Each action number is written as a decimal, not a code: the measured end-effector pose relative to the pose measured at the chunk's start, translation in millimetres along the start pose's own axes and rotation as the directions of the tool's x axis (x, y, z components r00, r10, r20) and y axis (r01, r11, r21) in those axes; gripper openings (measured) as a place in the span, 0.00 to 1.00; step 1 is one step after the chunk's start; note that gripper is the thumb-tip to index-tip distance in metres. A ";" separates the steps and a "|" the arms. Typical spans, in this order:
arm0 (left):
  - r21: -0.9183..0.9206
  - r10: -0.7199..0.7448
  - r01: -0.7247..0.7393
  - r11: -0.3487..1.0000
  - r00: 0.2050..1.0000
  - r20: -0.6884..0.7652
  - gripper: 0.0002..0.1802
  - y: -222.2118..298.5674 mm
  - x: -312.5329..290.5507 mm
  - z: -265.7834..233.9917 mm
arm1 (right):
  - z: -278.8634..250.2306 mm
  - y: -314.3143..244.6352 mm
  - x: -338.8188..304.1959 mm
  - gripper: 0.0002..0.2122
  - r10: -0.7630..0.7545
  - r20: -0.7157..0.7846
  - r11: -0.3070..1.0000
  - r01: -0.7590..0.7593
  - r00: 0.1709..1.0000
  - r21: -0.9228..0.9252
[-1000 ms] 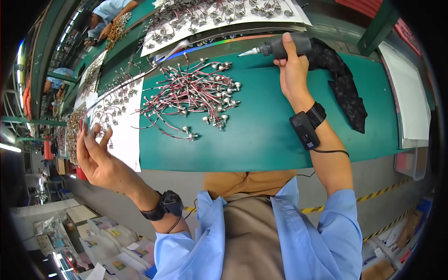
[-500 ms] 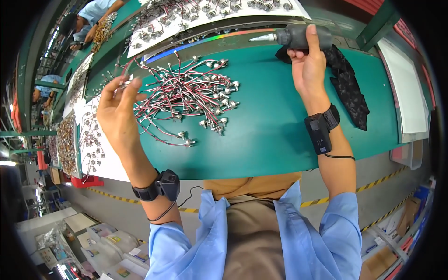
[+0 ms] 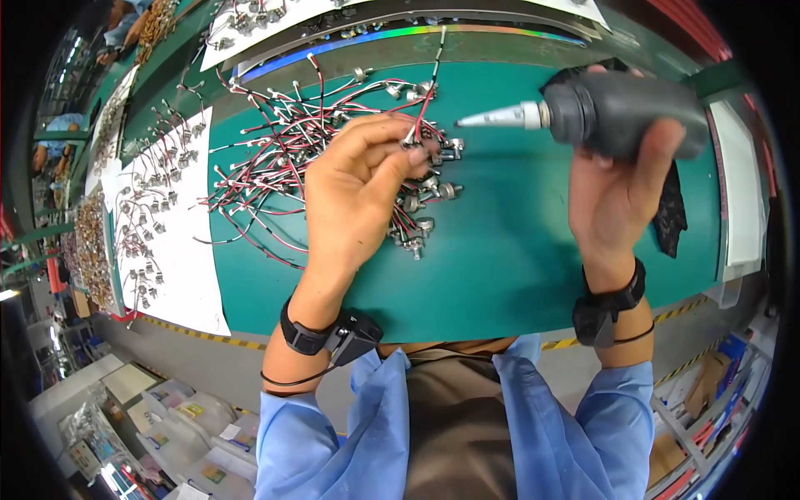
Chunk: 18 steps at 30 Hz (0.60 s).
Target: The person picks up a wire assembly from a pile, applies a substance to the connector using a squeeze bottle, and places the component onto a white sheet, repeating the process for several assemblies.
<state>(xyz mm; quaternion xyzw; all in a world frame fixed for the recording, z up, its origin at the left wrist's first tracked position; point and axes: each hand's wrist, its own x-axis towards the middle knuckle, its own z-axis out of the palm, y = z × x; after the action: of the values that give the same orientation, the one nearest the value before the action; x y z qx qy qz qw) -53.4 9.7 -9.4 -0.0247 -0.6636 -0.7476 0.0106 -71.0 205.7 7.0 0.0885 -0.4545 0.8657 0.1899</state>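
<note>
My left hand (image 3: 354, 187) pinches a small wired component (image 3: 414, 143), which looks like a potentiometer. Its red, black and white wires rise from my fingertips. Wrapped in my right hand (image 3: 617, 196) is a dark grey squeeze bottle (image 3: 642, 108), lying nearly level. The bottle's pale pointed nozzle (image 3: 504, 117) faces left, its tip a short gap from the component. Beneath and beside my left hand spreads a pile of similar wired components (image 3: 275, 167), partly hidden by the hand.
A green work mat (image 3: 500, 250) covers the table. On the left, a white sheet (image 3: 179, 250) carries rows of wired components; another sheet (image 3: 287, 33) lies at the back. Black cloth (image 3: 671, 221) lies behind my right hand. Co-workers sit at the far left.
My left hand has moved right, from the pile's left side to its right side, with a component. My right hand has lowered the bottle and brought it nearer to me.
</note>
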 end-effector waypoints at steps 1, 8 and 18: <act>-0.023 0.029 -0.029 0.999 1.000 0.002 0.10 -2.7 -1.2 -1.2 | 1.7 1.3 -2.3 0.24 -0.050 0.017 0.998 0.050 0.999 -0.042; -0.041 0.059 -0.059 0.997 0.998 0.015 0.11 8.3 -4.8 -2.5 | 4.5 -0.1 -16.0 0.35 -0.141 0.157 0.920 0.188 0.977 -0.343; -0.061 0.109 -0.109 0.992 0.994 -0.014 0.10 5.2 -7.9 1.1 | 10.9 0.8 -22.6 0.40 -0.162 0.116 0.841 0.198 0.980 -0.503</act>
<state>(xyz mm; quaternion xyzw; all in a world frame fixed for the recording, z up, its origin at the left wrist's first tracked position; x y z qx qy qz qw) -45.2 10.1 -4.5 -0.0573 -0.6380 -0.7660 0.0541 -51.0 190.7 5.2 0.1069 -0.6640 0.6885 0.2712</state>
